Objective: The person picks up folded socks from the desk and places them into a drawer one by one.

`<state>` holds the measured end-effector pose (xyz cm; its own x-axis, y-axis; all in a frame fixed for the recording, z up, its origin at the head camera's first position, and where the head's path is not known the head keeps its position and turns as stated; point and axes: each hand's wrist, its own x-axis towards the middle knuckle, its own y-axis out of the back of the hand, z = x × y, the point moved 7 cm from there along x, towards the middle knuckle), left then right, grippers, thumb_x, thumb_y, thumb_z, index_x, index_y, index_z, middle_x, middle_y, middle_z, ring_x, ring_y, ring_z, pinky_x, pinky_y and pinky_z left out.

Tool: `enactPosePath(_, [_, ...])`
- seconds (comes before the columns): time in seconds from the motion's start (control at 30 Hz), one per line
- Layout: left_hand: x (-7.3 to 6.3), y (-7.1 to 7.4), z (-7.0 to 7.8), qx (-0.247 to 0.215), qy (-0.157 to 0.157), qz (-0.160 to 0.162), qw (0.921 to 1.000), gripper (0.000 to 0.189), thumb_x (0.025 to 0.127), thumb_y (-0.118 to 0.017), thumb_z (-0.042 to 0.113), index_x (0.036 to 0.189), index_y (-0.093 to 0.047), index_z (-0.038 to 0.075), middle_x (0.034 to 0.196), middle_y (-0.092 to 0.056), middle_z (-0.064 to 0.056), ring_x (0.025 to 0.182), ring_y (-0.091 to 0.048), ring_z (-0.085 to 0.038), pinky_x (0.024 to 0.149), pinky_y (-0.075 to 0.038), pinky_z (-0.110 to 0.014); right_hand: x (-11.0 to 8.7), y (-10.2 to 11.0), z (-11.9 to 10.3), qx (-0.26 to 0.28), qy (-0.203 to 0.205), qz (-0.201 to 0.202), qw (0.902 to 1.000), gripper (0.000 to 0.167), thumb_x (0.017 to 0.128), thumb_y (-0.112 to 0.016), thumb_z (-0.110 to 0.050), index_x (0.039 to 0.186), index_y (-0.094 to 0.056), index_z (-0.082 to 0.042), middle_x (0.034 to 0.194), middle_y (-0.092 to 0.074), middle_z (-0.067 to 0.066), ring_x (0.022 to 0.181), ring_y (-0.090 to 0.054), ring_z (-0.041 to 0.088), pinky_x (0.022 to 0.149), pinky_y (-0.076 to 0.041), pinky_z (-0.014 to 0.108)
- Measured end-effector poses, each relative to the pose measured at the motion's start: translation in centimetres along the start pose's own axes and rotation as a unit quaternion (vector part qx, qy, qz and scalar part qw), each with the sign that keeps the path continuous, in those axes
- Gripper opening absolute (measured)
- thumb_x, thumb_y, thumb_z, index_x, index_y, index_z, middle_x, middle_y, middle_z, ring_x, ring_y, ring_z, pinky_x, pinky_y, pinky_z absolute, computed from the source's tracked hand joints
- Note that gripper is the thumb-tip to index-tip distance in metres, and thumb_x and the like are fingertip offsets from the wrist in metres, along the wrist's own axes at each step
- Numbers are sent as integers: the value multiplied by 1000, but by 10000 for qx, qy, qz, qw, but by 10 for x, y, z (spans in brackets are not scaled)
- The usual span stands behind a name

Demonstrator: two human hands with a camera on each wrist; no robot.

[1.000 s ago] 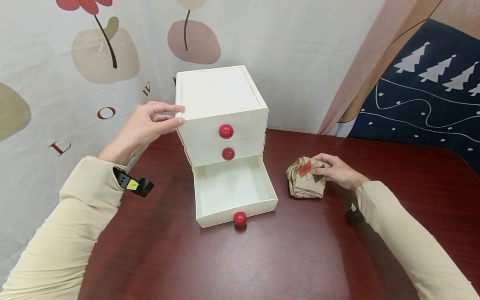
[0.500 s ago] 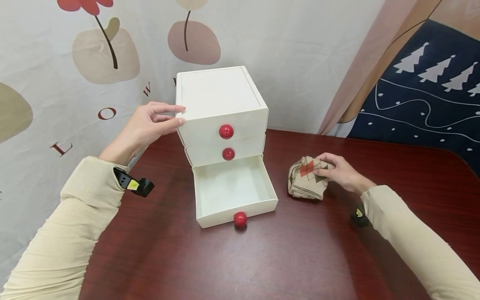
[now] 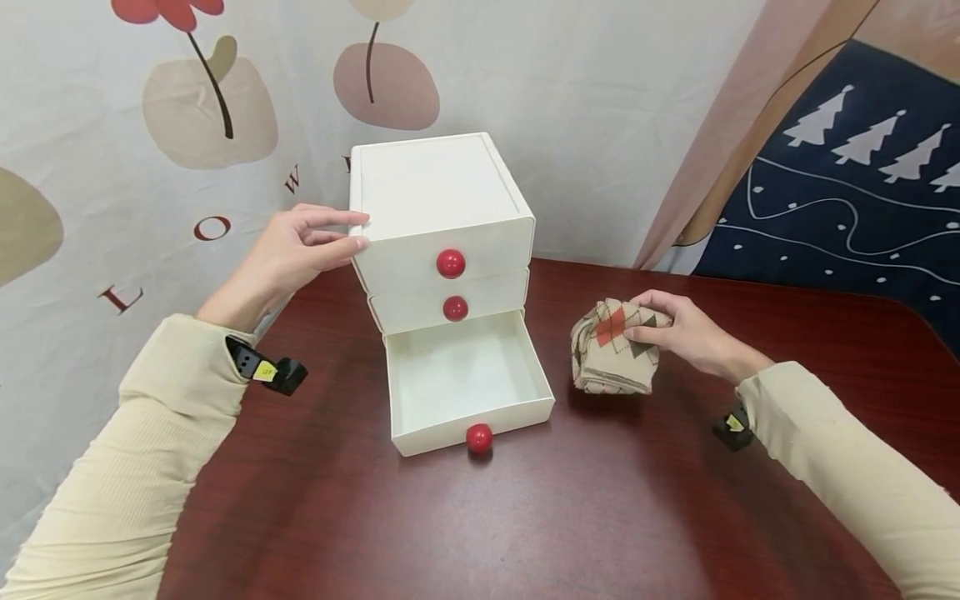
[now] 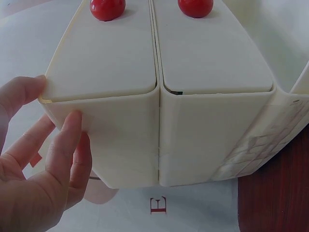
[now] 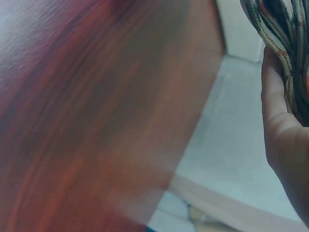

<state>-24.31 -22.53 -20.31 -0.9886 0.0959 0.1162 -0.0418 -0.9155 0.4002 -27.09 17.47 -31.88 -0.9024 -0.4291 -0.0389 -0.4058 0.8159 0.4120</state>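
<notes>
A white drawer unit (image 3: 442, 187) with red knobs stands on the table, its bottom drawer (image 3: 468, 371) pulled out and nothing inside it. My left hand (image 3: 296, 242) touches the unit's upper left front corner with thumb and fingertips; in the left wrist view the fingers (image 4: 72, 128) lie lightly along that edge. To the right of the drawer, my right hand (image 3: 686, 333) pinches a folded beige argyle cloth (image 3: 618, 367) with red and dark green diamonds. A shadow shows under the cloth, which appears just off the table. Only its dark layered edge (image 5: 285, 43) appears in the right wrist view.
The dark red wooden table (image 3: 555, 508) extends in front and to the right. Behind hangs a white printed curtain (image 3: 600, 108), with a navy tree-patterned cloth (image 3: 847, 192) at the right. The open drawer's red knob (image 3: 479, 438) juts toward the front.
My right hand has raised the folded cloth slightly and its wrist has shifted right. The left hand and the drawer unit have stayed in place.
</notes>
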Motion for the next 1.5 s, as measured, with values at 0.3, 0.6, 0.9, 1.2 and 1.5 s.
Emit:
enactPosePath(0.3, [0,1,-1,-55,-4,14,10000,37,82,-65,18,117,-59,7,111,-32,1,87,-57,-2,77,-48,-16,1,-7,-34,217,-19,-217,9995,31,80,-67,-10,106,-51,-4,86,-62,2,72,-59,11,63,-53,26])
enactPosePath(0.6, [1,0,-3,-8,34,23,10000,39,82,-65,20,118,-58,6,111,-33,1,88,-58,-2,76,-48,-16,13,-28,-64,26,-192,-431,9989,37,80,-67,-11,110,-50,0,93,-62,8,77,-60,13,68,-52,26])
enactPosePath(0.9, [1,1,-3,-85,18,27,10000,39,81,-65,18,118,-58,6,110,-33,1,88,-58,-2,76,-48,-16,34,-62,-85,-66,-145,-860,9962,31,78,-67,-5,106,-53,-1,94,-59,11,76,-57,16,67,-51,30])
enactPosePath(1.2, [2,1,-3,166,-7,60,9998,40,81,-66,21,117,-59,8,110,-35,0,90,-57,-3,73,-47,-15,53,-94,-97,-326,-130,-1275,9912,29,79,-65,-4,105,-53,-3,96,-57,9,78,-55,16,69,-50,28])
enactPosePath(1.5, [1,2,-2,566,189,61,9982,41,81,-65,27,119,-58,13,114,-35,2,97,-54,-5,81,-42,-23,64,-129,-95,-617,-168,-1630,9846,28,79,-65,-2,105,-55,-3,95,-57,8,80,-54,15,71,-49,27])
